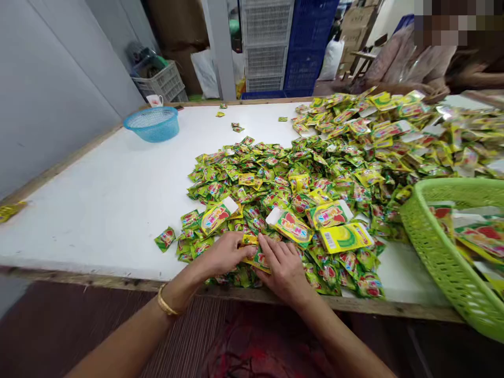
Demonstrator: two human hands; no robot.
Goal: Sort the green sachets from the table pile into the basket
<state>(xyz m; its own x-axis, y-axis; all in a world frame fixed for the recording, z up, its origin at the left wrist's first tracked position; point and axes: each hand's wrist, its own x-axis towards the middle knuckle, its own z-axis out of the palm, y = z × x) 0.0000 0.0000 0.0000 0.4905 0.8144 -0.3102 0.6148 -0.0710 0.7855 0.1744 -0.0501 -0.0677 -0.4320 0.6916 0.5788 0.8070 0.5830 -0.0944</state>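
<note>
My left hand (pixel 224 255) and my right hand (pixel 286 272) meet near the table's front edge, fingers closed around a small printed candy box (pixel 258 259). A bit of yellow wrapper or flap (pixel 249 240) shows between my fingertips; which of the two I cannot tell. Under and around both hands lies a heap of small green candy packets (pixel 271 173). On the heap just beyond my hands rest several flat candy boxes, among them one with a white open flap (pixel 292 227), another at the left (pixel 218 216) and a yellow one (pixel 346 238).
At the right a green basket (pixel 429 236) holds more boxes and overhangs the table edge. A blue basket (pixel 153 126) stands at the far left of the white table (pixel 98 210). More boxes (pixel 362 121) pile up at the far right, by a seated person (pixel 417 63). Crates (pixel 265 44) stand behind.
</note>
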